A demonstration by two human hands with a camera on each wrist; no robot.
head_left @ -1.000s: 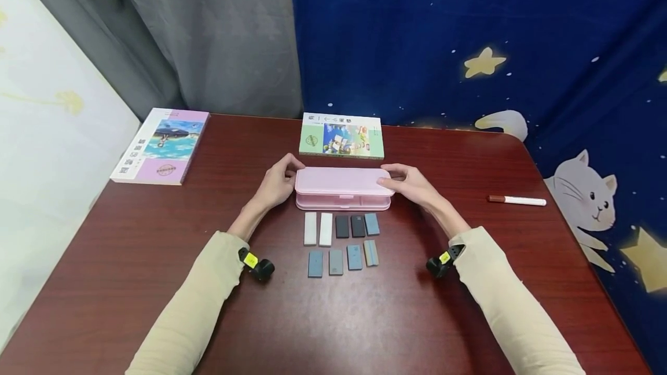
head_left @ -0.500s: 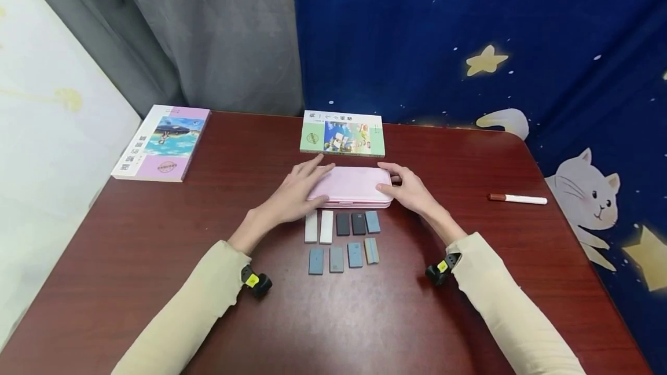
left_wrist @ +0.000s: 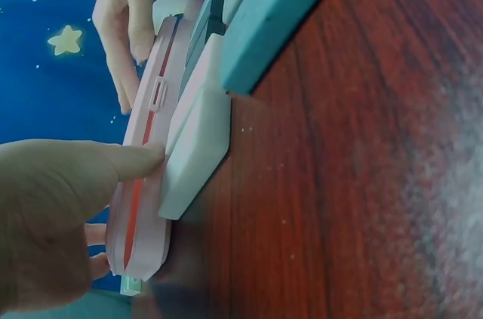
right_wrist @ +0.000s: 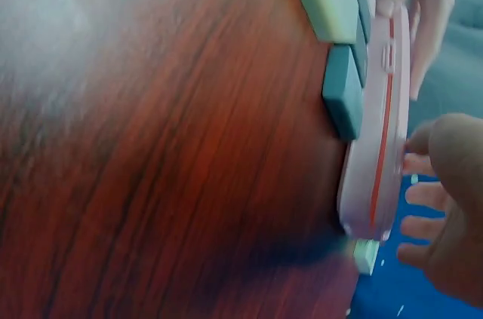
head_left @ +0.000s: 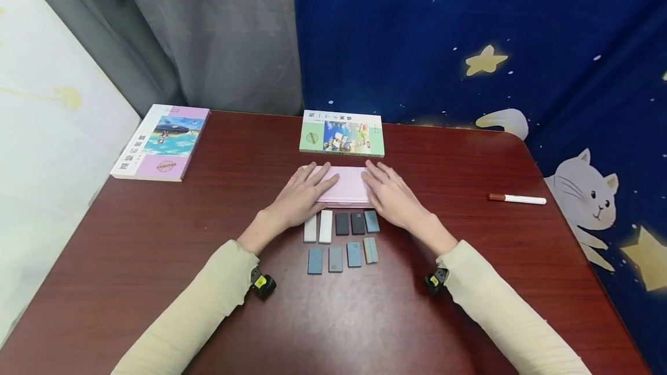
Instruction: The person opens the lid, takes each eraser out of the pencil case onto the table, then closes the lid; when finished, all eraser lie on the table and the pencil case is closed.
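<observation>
A pink pencil case (head_left: 344,185) lies flat on the table with its lid down. Along its seam a thin red line shows in both wrist views. My left hand (head_left: 298,195) rests on the lid's left end, fingers spread, the thumb (left_wrist: 143,161) touching the front side by the seam. On the lid's right end lies my right hand (head_left: 393,197), its fingers extended. Just in front of the case stand two rows of small eraser-like blocks: white ones (head_left: 325,227), dark ones (head_left: 341,224) and blue-grey ones (head_left: 336,259). My left hand partly covers one white block.
Behind the case lies a green-and-white book (head_left: 341,133). A pink-and-white book (head_left: 161,143) is at the table's far left. To the right sits a marker (head_left: 517,199) with a brown cap. Curtains (head_left: 417,39) hang beyond the table's back edge.
The case's raised lid has come down. My left hand moved from the left end onto the lid, then my right hand shifted from its grip at the right end to lie on top.
</observation>
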